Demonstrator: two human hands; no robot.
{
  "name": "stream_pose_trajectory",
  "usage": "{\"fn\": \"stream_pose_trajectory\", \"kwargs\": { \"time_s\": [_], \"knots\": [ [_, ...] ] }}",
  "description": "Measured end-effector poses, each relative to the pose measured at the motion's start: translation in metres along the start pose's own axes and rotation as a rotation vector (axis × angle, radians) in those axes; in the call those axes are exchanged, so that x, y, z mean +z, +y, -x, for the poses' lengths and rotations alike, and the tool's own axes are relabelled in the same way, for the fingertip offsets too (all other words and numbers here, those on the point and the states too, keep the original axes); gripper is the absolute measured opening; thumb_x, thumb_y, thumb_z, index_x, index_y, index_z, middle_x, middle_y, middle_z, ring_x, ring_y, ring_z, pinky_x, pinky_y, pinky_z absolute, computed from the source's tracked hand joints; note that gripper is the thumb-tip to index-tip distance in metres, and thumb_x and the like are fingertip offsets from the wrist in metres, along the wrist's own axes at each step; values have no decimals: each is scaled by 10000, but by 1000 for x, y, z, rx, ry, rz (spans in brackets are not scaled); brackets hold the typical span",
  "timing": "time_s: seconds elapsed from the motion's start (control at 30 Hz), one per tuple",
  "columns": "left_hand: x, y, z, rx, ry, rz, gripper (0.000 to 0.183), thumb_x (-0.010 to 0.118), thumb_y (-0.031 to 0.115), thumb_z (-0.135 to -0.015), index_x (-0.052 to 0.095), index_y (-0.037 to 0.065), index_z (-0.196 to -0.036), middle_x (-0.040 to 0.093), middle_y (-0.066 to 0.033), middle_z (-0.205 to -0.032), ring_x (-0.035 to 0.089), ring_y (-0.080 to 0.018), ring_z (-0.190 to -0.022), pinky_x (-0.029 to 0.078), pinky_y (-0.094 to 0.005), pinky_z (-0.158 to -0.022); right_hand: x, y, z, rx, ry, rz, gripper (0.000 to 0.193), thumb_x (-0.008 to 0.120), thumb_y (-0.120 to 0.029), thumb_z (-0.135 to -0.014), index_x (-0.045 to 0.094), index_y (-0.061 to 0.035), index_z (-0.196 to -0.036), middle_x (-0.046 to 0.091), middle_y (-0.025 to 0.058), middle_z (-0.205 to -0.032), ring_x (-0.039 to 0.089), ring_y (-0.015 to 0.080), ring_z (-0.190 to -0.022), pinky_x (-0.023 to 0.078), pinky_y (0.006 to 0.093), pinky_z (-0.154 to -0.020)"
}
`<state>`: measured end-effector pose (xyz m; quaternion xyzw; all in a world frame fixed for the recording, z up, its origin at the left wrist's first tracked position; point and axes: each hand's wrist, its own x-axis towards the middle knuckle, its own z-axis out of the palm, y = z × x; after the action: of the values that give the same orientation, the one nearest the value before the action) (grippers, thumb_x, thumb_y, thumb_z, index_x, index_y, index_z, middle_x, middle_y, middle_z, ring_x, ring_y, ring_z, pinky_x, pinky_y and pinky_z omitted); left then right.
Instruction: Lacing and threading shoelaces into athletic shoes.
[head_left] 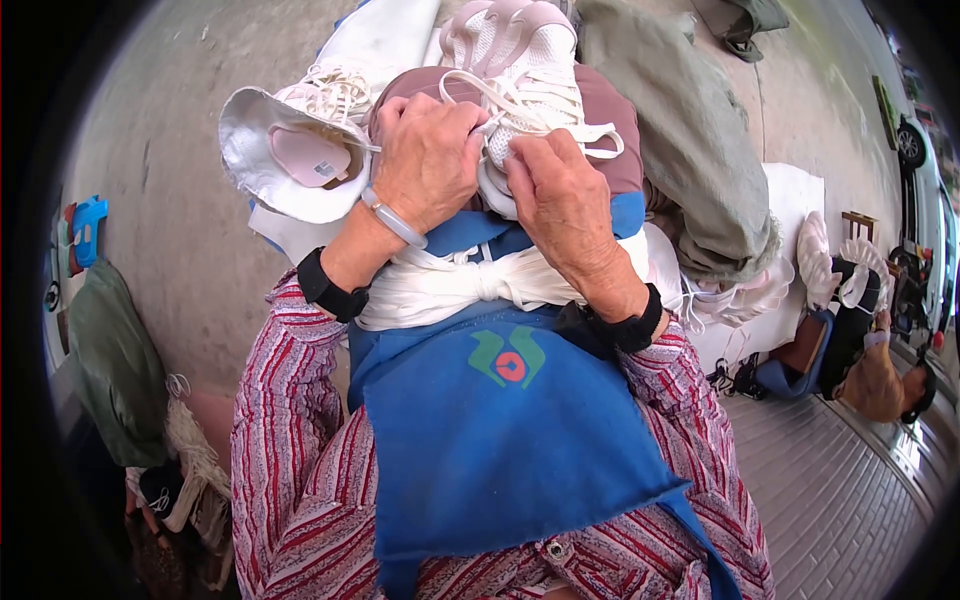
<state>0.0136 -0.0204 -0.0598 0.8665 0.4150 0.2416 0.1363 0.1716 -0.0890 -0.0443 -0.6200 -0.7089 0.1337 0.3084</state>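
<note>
The white mesh shoe (520, 60) lies on the person's lap, toe pointing away, resting on a mauve cloth pad (610, 120) over the blue apron (500, 430). Both hands work at its near end. The left hand (425, 160) is curled over the laces (545, 115) with its fingers bent tight, apparently pinching a strand of lace. The right hand (565, 205) presses down just beside it, its fingers closed narrow against the shoe's near edge; what they pinch is hidden under the knuckles.

Judging by the look of it, the lacing is well on: laces already cross the upper in several rows, and loose ends trail toward the right. The near end, under the fingers, seems to be what is left, though I cannot tell if a knot is formed.

A bundle of spare white laces (470, 285) lies across the lap near the wrists. A second white shoe (300, 150), its pale pink insole showing, rests at the lap's left edge.
</note>
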Motion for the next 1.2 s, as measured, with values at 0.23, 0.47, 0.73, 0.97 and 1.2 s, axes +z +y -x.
{"fn": "stream_pose_trajectory", "kwargs": {
  "time_s": [0.23,0.47,0.73,0.97,1.2],
  "knots": [
    [1,-1,1,6,15,32,163,633,115,-816,637,106,-979,620,-35,-853,553,-237,-877,337,-411,-892,18,-6,-9,-31,21,280,109,626,-108,-782,556,-30,-810,530,109,-814,621,257,-626,508,349,-511],
    [1,0,0,-25,14,80,144,624,123,-822,631,101,-964,610,-44,-833,552,-238,-859,328,-410,-898,24,-9,-11,-100,41,377,119,612,-65,-716,532,-40,-801,521,93,-811,620,208,-638,491,300,-494],
    [-2,0,-1,-30,-7,70,114,614,117,-826,609,91,-936,591,-41,-822,546,-243,-849,321,-412,-918,28,-8,-11,-88,45,297,111,614,-86,-746,543,-46,-821,514,90,-805,610,229,-635,486,324,-497],
    [-1,-1,-3,-24,22,138,126,638,93,-785,610,101,-908,606,-44,-787,555,-251,-827,329,-431,-901,29,-6,-11,-62,79,254,102,622,-89,-761,536,-59,-808,505,84,-790,603,242,-645,484,336,-509],
    [-4,-7,-4,-20,-10,175,145,660,104,-775,618,111,-914,607,-15,-759,554,-229,-812,317,-421,-913,28,-5,-15,-95,60,176,104,634,-97,-766,547,-60,-808,494,81,-761,599,244,-632,480,348,-515]
  ]
}}
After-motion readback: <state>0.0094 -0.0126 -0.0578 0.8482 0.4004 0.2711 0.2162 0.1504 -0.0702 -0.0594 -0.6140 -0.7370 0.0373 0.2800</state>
